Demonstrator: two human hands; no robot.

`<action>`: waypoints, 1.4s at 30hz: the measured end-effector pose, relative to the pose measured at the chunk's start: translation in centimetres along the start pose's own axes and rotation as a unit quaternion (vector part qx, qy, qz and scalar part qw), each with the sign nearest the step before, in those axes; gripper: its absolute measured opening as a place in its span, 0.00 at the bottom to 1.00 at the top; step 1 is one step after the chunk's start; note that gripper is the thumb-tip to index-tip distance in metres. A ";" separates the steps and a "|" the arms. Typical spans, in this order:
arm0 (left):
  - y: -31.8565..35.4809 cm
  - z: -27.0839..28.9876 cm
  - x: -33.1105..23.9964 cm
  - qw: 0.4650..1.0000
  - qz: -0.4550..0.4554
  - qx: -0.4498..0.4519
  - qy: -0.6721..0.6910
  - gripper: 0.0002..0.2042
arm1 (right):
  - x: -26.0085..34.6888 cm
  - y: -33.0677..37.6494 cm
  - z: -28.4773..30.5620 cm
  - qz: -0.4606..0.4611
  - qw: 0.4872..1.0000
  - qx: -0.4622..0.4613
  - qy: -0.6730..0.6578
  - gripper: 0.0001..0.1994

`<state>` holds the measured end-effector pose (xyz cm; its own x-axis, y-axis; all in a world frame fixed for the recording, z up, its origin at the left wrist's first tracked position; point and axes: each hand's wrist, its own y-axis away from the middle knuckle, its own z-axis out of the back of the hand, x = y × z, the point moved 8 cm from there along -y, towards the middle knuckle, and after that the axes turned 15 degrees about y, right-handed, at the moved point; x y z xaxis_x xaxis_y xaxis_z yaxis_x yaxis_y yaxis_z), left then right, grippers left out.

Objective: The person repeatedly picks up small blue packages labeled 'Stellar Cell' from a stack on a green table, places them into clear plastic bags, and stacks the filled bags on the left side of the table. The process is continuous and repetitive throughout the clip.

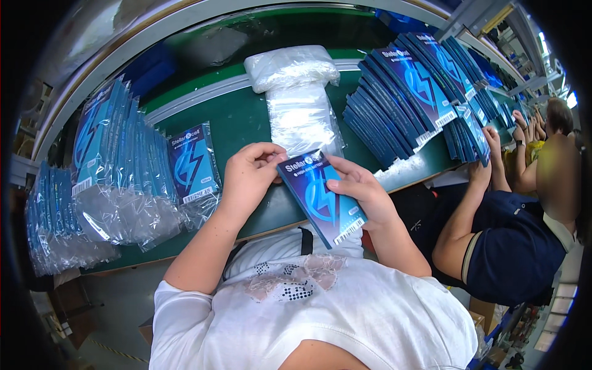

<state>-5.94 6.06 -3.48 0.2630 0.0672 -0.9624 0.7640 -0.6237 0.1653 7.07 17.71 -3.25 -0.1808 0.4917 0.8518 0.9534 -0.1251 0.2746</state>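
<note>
My right hand (364, 188) grips a thin blue battery box (324, 200) by its right side, thumb flat on the printed front with its lightning bolt. The box is tilted, its barcode end toward me. At its upper left corner, my left hand (254, 168) is closed in a pinch; whether its fingertips hold the box or a thin edge of plastic I cannot make out. Just beyond both hands lies a stack of clear plastic bags (302, 117), with a thicker folded bundle (290, 66) at its far end.
On the left, bagged blue boxes (111, 142) stand in rows, and one bagged box (192, 163) leans beside them. Unbagged boxes (394, 98) are lined up at the right on the green table (231, 120). A co-worker (493, 234) handles boxes close by on the right.
</note>
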 end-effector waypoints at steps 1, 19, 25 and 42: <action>0.3 0.1 -0.4 0.999 0.004 -0.010 0.034 0.07 | 0.2 0.1 0.0 0.007 1.000 -0.013 0.000 0.28; 2.8 -0.5 -1.0 0.954 -0.011 0.020 0.297 0.15 | -0.2 -2.7 -2.2 0.053 0.947 -0.166 0.269 0.13; 3.9 -0.1 -3.5 0.929 0.030 0.032 0.367 0.15 | 5.5 -1.2 -6.0 0.153 0.862 -0.024 0.482 0.47; 5.7 1.1 -4.9 0.942 0.015 0.015 0.336 0.26 | 8.5 3.0 -13.7 0.460 0.716 0.132 0.509 0.22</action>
<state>-3.49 1.33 1.94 0.6049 0.5206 -0.6025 0.7361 -0.6542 0.1737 5.05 9.69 10.92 0.5981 -0.5934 0.5387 0.7702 0.2399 -0.5909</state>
